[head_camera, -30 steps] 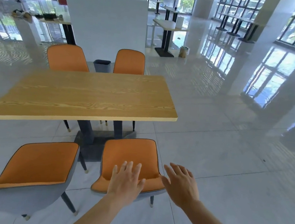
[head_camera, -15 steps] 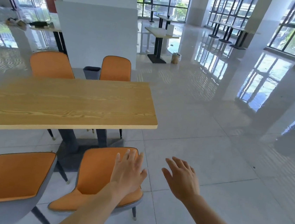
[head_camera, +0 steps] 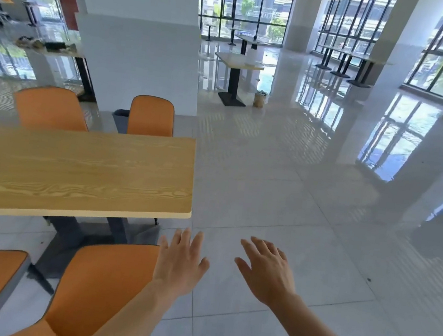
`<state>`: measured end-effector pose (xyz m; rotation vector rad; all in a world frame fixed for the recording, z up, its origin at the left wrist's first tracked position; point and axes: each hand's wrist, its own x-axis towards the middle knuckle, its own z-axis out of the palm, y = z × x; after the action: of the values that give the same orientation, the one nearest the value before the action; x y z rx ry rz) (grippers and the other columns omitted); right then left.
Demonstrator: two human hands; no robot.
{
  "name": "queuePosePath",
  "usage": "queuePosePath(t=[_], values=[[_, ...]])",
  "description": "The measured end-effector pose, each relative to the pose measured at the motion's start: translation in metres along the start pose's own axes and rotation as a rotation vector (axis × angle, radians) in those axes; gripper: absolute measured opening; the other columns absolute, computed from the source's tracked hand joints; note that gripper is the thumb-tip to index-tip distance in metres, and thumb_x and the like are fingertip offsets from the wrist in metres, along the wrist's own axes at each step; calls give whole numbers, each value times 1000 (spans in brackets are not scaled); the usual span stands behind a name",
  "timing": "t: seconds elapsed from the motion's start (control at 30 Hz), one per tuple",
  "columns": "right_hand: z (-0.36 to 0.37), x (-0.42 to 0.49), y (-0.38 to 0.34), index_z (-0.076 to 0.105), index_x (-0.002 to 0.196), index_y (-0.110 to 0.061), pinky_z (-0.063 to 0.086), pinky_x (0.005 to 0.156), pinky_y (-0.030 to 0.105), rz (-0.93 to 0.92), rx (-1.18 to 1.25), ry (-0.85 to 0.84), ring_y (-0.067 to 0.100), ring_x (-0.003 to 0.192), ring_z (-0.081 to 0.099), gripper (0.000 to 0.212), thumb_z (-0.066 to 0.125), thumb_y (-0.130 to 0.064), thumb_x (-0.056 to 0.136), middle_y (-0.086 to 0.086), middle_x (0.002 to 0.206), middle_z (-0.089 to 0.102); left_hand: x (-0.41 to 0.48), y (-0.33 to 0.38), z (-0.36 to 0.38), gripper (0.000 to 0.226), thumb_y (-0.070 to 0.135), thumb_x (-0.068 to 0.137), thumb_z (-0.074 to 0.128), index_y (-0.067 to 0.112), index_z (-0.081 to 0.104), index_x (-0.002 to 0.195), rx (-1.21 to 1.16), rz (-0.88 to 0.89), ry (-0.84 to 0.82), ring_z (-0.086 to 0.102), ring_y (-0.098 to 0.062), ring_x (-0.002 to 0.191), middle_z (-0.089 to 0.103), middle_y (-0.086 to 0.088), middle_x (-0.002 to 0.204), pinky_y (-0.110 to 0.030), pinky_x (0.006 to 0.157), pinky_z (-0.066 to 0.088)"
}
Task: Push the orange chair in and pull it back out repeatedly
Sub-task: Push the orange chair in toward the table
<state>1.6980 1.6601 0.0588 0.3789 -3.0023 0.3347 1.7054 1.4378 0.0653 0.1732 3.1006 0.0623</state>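
The orange chair [head_camera: 101, 295] stands pulled out from the desk [head_camera: 76, 168], with the left hand [head_camera: 180, 262] spread at its right edge and the right hand [head_camera: 266, 272] spread over the floor [head_camera: 280, 202], neither gripping, so a push in looks due.

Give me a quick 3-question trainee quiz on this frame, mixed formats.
1. True or false: the right hand grips the near orange chair.
2. The fingers of both hands are: A) curled into fists, B) straight and spread, C) pinching a cloth.
3. Fill in: the hand nearer that chair's back is the ___ hand.
Key: 1 false, it hovers over the floor; 2 B; 3 left hand.
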Motion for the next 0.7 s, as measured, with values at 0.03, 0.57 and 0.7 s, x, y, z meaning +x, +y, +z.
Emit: queuePosePath(t=[0.03,0.57,0.7], values=[[-1,9,11,41,146,-31,31,114,40,4,-5,3,21,142,35,55,38,-59,99,-2,154,43,13,6,1,62,52,101,27,22,13,153,-2,-3,0,12,-31,150,19,-12,162,-58,119,14],[-5,263,179,42,145,-33,36,111,40,-1,-85,-1,21,138,41,55,42,-59,97,-3,151,47,301,66,11,74,57,90,3,21,14,153,-61,4,-23,13,-34,150,21,-14,161,-58,118,17],[-1,328,206,42,145,-33,36,111,40,-21,-74,-9,21,138,42,55,40,-59,97,-3,150,48,367,68,5,82,58,82,-7,21,14,154,-53,-4,-38,11,-32,150,20,-13,162,-58,118,16]])
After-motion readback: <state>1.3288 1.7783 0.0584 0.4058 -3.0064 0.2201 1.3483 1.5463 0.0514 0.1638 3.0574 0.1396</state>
